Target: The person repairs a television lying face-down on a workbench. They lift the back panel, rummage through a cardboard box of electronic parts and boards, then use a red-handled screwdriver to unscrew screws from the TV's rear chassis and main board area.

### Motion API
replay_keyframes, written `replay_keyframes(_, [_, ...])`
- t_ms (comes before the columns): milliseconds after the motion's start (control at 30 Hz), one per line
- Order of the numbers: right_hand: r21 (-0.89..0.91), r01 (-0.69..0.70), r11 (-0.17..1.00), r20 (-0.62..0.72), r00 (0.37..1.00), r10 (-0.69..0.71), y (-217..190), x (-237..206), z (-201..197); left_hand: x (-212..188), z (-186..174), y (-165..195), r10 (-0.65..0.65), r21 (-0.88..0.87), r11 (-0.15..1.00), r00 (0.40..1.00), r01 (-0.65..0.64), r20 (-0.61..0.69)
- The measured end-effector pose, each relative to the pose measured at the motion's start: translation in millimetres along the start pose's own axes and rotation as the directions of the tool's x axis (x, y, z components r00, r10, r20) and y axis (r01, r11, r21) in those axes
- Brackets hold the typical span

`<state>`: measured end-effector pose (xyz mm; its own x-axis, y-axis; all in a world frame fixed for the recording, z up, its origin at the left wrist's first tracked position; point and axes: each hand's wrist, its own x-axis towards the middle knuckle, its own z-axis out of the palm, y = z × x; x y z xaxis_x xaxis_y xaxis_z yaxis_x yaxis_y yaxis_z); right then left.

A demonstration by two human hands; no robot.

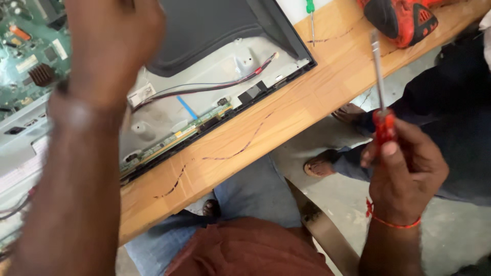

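A person's right hand (404, 174) is clamped on the red handle of a screwdriver (381, 97), shaft pointing up, held out past the edge of the wooden table (286, 117). The left hand (110, 46), raised and blurred above an opened flat-screen panel (204, 97), hides its fingers; its grip cannot be told. Beyond the screwdriver tip lie a red power drill (404, 18) and a green-handled screwdriver (310, 15). Another person's sandalled feet (322, 163) stand just left of the right hand.
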<state>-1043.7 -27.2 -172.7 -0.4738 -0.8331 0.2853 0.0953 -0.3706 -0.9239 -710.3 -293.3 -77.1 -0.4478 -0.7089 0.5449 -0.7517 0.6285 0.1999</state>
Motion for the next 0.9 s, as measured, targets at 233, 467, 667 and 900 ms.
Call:
replay_keyframes(233, [0.182, -0.016, 0.983, 0.057, 0.998, 0.006, 14.3, -22.1, -5.9, -60.1, 10.2, 128.0, -0.199, -0.894, -0.036, 0.873, 0.448, 0.445])
replay_keyframes(467, [0.152, 0.016, 0.988, 0.079, 0.996, -0.028, 18.7, -38.3, 1.9, -73.8, 43.5, 151.9, -0.268, -0.802, -0.412, 0.784, 0.432, 0.560])
replay_keyframes(667, [-0.133, 0.050, 0.990, 0.074, 0.996, -0.041, 12.8, -41.1, 4.1, -87.9, 63.4, 144.0, -0.230, -0.766, -0.530, 0.807, 0.365, 0.544])
replay_keyframes(900, [-0.037, 0.015, 0.999, -0.001, 1.000, -0.015, 2.1, -34.9, 16.2, -87.6, 66.2, 143.5, -0.185, -0.749, -0.550, 0.820, 0.370, 0.542])
